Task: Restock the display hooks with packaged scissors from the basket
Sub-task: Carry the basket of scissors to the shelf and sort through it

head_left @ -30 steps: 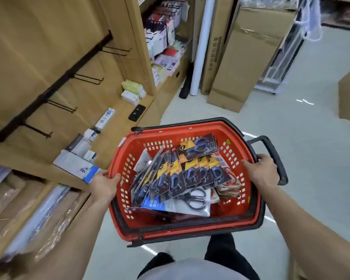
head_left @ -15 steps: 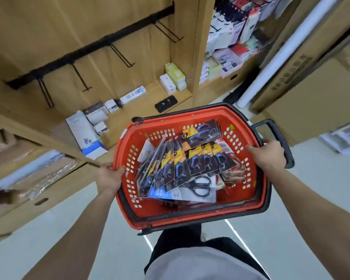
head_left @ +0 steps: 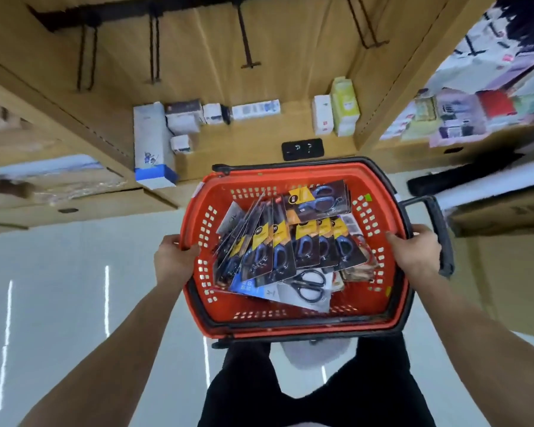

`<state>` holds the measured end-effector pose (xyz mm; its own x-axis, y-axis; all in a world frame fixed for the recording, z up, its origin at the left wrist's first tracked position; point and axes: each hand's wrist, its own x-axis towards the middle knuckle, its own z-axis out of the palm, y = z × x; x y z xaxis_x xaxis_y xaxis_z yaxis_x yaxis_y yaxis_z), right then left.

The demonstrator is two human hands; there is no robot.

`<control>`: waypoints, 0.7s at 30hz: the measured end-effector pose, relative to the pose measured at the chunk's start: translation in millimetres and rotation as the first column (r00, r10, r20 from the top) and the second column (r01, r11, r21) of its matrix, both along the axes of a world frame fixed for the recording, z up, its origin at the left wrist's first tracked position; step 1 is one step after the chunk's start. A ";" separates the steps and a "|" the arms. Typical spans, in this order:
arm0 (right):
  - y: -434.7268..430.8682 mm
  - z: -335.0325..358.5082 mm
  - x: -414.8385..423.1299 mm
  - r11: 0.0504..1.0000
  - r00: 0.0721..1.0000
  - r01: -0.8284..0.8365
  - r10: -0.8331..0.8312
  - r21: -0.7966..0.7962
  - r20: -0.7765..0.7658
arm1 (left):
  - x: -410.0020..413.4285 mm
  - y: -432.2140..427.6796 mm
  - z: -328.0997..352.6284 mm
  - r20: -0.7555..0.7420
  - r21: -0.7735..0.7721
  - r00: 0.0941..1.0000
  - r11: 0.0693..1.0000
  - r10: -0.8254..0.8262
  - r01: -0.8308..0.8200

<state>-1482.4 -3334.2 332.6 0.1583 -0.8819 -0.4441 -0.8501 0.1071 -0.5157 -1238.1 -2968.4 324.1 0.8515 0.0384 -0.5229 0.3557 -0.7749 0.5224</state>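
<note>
Your left hand (head_left: pixel 174 260) and right hand (head_left: pixel 413 254) each grip the basket (head_left: pixel 290 329) rim; tilt it and the loosely piled packaged scissors (head_left: pixel 302 245) may slide out; the display hooks (head_left: pixel 245 41) are bare.

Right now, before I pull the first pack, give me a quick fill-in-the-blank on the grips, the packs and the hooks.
1. The left grip and right grip each hold the rim of the ___.
2. The packaged scissors all lie inside it, and the display hooks hang ___.
3. Its black handle juts out beside the ___ grip.

Missing words: basket; empty; right.
</note>
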 end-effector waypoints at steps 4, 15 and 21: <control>-46.8 -77.5 23.5 0.994 0.994 -0.099 0.101 0.040 -0.034 | -19.0 -24.7 -63.4 0.001 0.044 0.993 0.992 0.122 -0.122; -94.3 -283.2 57.8 0.981 0.980 -0.186 0.189 0.055 -0.059 | -24.6 -56.5 -261.0 -0.039 0.071 0.976 0.974 0.216 -0.213; -99.2 -343.4 80.3 0.981 0.980 -0.188 0.190 0.034 -0.060 | -12.1 -62.7 -325.2 -0.047 0.074 0.981 0.980 0.190 -0.187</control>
<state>-1402.1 -3433.4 -10.8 0.2924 -0.8256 -0.4826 -0.8867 -0.0451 -0.4602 -1250.2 -3031.1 -1.1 0.7965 0.2332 -0.5579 0.5248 -0.7248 0.4464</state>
